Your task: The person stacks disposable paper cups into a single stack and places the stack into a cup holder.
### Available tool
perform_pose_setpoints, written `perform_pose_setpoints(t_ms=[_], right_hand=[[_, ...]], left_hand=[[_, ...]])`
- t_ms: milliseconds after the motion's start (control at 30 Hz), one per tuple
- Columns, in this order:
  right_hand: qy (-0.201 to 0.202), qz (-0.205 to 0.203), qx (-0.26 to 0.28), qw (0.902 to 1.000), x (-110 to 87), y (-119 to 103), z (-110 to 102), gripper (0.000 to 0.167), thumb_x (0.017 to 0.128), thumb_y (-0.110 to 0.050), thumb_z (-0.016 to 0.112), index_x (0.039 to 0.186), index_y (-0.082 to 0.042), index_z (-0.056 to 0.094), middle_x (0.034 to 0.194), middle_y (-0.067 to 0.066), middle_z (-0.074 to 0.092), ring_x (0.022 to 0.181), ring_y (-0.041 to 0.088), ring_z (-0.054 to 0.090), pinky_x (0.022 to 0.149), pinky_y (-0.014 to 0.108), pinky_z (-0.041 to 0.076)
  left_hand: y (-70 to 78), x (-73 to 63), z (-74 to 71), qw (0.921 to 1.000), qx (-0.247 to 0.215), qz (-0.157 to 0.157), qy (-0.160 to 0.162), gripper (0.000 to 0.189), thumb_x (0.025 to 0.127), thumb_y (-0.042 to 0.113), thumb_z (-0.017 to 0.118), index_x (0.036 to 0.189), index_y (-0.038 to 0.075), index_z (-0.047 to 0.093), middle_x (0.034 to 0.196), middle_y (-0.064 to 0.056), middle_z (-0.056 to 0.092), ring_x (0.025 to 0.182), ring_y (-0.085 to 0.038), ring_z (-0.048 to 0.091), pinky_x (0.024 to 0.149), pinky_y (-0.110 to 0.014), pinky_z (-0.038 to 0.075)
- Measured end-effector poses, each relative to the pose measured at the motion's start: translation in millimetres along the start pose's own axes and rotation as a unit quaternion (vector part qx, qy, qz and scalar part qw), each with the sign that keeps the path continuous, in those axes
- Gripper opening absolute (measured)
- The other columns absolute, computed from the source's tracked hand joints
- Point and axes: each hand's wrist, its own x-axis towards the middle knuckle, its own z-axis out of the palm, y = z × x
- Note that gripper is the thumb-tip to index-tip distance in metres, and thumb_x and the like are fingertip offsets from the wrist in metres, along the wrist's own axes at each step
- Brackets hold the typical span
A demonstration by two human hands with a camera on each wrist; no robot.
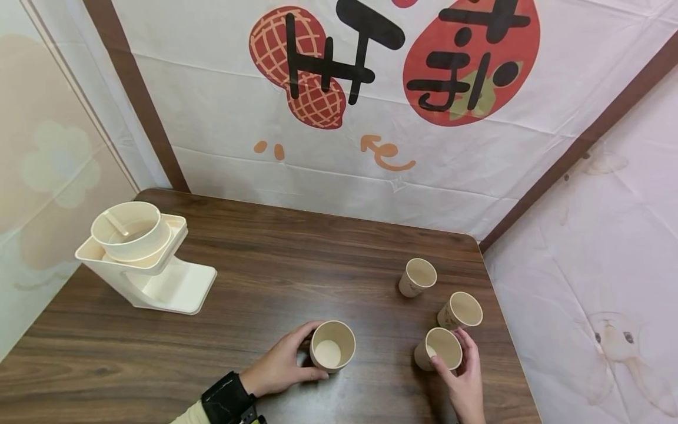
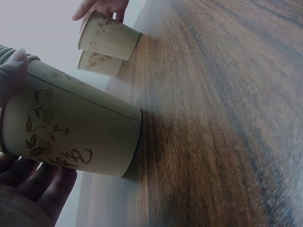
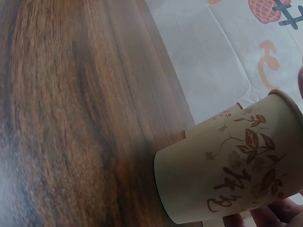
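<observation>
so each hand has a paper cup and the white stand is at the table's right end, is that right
The side is wrong: the head view shows the white stand at the left end of the table. The rest holds: the left hand has one paper cup, the right hand another cup.

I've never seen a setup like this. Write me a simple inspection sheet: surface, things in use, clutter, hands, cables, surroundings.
Surface: dark wood-grain table.
Things in use: left cup, right cup, cup just behind it, farthest cup; all upright.
Clutter: cream stand at the table's left, bearing a round pot.
Hands: left hand grips the left cup; right hand grips the right cup.
Cables: nothing seen.
Surroundings: printed cloth behind the table.
</observation>
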Motion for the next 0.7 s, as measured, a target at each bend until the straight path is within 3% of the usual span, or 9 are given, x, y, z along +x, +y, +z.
perform_pose_setpoints(t_ms=[233,433,700], right_hand=[[-0.006,0.018,-0.039,0.9991,-8.0,3.4,3.2,0.08,0.078,0.022,0.073,0.149,0.009,0.035,0.135,0.001,0.052,0.118,0.017,0.056,0.093,0.017,0.048],[-0.004,0.024,-0.047,0.9986,-23.7,1.5,5.0,0.081,0.078,0.022,0.073,0.149,0.009,0.036,0.133,0.009,0.053,0.115,0.022,0.058,0.09,0.019,0.05],[-0.002,0.026,-0.068,0.9973,-45.0,-3.9,8.9,0.083,0.077,0.02,0.075,0.149,0.007,0.037,0.132,0.011,0.053,0.114,0.018,0.059,0.09,0.018,0.049]], left_hand=[[-5.8,-3.3,-2.7,0.9998,0.001,0.02,-0.001,0.079,0.08,0.032,0.088,0.146,0.014,0.048,0.138,-0.005,0.059,0.119,-0.027,0.063,0.103,-0.034,0.049],[-4.2,-13.6,-7.1,0.9997,-0.004,0.023,-0.01,0.079,0.081,0.033,0.088,0.146,0.014,0.048,0.138,-0.005,0.059,0.119,-0.027,0.063,0.103,-0.034,0.048],[-2.8,-27.6,-12.9,0.9995,-0.009,0.022,-0.023,0.079,0.081,0.032,0.088,0.146,0.014,0.048,0.138,-0.005,0.059,0.119,-0.027,0.062,0.103,-0.035,0.048]])
